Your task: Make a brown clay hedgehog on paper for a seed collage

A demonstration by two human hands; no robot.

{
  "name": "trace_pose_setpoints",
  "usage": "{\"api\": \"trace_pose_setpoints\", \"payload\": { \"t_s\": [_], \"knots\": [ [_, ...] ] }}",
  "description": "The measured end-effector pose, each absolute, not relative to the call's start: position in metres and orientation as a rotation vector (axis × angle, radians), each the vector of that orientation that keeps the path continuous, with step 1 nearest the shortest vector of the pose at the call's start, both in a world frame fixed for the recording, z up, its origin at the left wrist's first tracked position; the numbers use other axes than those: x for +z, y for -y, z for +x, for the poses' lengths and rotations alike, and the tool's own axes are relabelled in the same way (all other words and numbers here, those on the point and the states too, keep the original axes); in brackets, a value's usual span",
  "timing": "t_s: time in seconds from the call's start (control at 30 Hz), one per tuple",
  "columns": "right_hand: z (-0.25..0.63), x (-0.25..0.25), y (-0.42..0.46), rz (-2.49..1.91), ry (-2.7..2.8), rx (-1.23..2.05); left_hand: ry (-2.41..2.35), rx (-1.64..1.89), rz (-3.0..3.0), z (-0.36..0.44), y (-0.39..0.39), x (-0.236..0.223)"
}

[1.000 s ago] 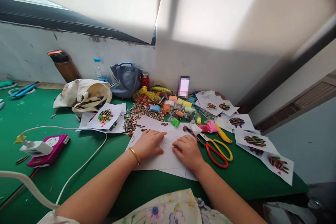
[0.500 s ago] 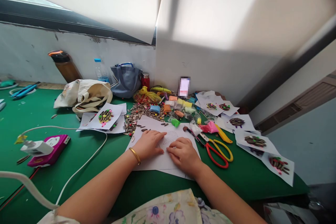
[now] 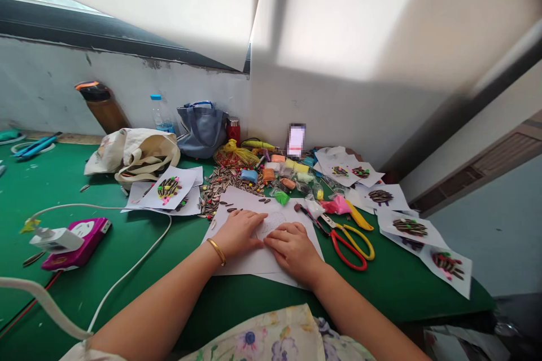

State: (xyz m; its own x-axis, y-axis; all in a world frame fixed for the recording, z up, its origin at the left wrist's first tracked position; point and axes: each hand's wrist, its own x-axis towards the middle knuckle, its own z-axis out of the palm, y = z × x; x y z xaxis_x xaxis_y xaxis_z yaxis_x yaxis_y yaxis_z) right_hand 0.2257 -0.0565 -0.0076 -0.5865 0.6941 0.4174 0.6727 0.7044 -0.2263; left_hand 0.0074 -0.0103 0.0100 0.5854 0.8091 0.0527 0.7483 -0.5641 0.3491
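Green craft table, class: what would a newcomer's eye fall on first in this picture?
The bright green table stands out first, with a heap of striped sunflower seeds near its back. Seed pictures lie on both sides, while the left hand and right hand rest flat on a white sheet in front.

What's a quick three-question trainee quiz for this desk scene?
1. Which wrist wears the gold bangle: A left, B right?
2. True or false: the red-handled scissors lie to the right of the right hand.
3. What lies heaped just past the paper sheet?

Key: 1 A; 2 true; 3 sunflower seeds.
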Motion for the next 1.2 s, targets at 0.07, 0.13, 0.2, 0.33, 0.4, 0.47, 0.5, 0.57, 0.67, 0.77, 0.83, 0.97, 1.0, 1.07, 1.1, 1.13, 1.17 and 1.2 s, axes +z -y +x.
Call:
{"api": "trace_pose_setpoints", "payload": {
  "t_s": [0.07,0.13,0.2,0.33,0.4,0.47,0.5,0.57,0.67,0.77,0.83,0.97,1.0,1.07,1.1,1.13,1.17,1.2],
  "knots": [
    [0.2263,-0.0083,0.0552,-1.143,2.378,0.022,-1.275,0.303,2.526,0.0075,0.0101,0.0099],
    [0.2290,-0.0081,0.0536,-1.242,2.309,-0.008,-1.280,0.305,2.522,0.0078,0.0099,0.0098],
    [0.2314,-0.0077,0.0530,-1.263,2.306,0.012,-1.286,0.303,2.519,0.0080,0.0100,0.0098],
    [0.2283,-0.0074,0.0532,-1.132,2.422,0.098,-1.281,0.301,2.524,0.0081,0.0107,0.0108],
    [0.2256,-0.0076,0.0522,-1.164,2.402,0.076,-1.277,0.307,2.528,0.0079,0.0109,0.0112],
    [0.2253,-0.0078,0.0505,-1.267,2.330,0.036,-1.281,0.309,2.527,0.0077,0.0109,0.0113],
    [0.2260,-0.0079,0.0499,-1.313,2.295,0.024,-1.285,0.309,2.525,0.0076,0.0108,0.0112],
    [0.2277,-0.0078,0.0501,-1.337,2.277,0.041,-1.287,0.307,2.522,0.0076,0.0106,0.0108],
    [0.2267,-0.0072,0.0534,-1.216,2.370,0.131,-1.281,0.319,2.531,0.0076,0.0104,0.0096],
    [0.2224,-0.0061,0.0558,-1.146,2.445,0.171,-1.270,0.341,2.543,0.0075,0.0102,0.0083],
    [0.2219,-0.0058,0.0550,-1.236,2.403,0.136,-1.272,0.344,2.543,0.0074,0.0102,0.0080],
    [0.2283,-0.0066,0.0520,-1.368,2.292,0.102,-1.268,0.341,2.539,0.0072,0.0104,0.0087],
    [0.2295,-0.0070,0.0520,-1.345,2.300,0.128,-1.267,0.343,2.538,0.0071,0.0104,0.0089],
    [0.2294,-0.0076,0.0526,-1.255,2.349,0.188,-1.269,0.349,2.537,0.0072,0.0104,0.0092],
    [0.2284,-0.0078,0.0529,-1.211,2.376,0.204,-1.270,0.350,2.536,0.0073,0.0104,0.0092],
    [0.2270,-0.0081,0.0531,-1.184,2.394,0.203,-1.270,0.352,2.535,0.0074,0.0104,0.0090],
    [0.2256,-0.0083,0.0529,-1.183,2.395,0.186,-1.271,0.354,2.533,0.0075,0.0104,0.0088],
    [0.2246,-0.0085,0.0524,-1.207,2.376,0.157,-1.272,0.356,2.531,0.0076,0.0103,0.0084]
  ]
}}
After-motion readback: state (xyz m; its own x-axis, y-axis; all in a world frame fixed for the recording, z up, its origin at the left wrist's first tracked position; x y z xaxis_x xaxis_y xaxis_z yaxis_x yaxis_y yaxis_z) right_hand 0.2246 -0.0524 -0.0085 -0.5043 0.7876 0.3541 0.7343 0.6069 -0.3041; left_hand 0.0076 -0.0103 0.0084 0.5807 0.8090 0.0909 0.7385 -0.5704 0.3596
